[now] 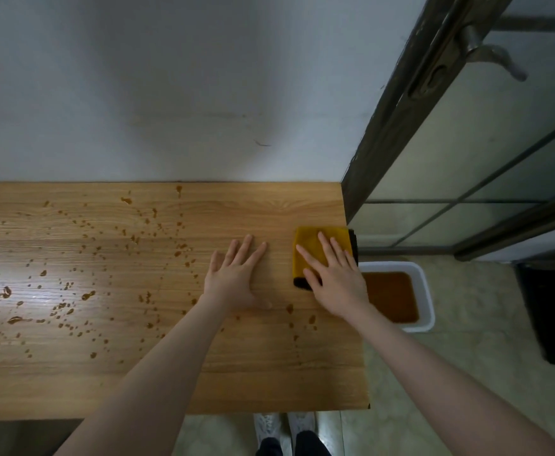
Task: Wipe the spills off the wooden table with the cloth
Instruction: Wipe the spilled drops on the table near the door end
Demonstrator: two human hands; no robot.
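Note:
A folded yellow cloth [309, 241] with a black edge lies near the right edge of the wooden table [263, 373]. My right hand [333, 278] lies flat on the cloth with its fingers spread and not curled around it. My left hand [233, 274] rests palm down on bare wood just left of the cloth, fingers apart, holding nothing. Brown spills [88, 295] are scattered as many drops and small puddles over the left and middle of the table, with a few drops [290, 308] near my right wrist.
A white tub [426, 291] of brown liquid stands on the floor just past the table's right edge. A metal-framed glass door [467, 153] is at the right, a white wall behind the table. A dark object [552, 307] sits on the floor far right. My shoes [284, 426] show below the front edge.

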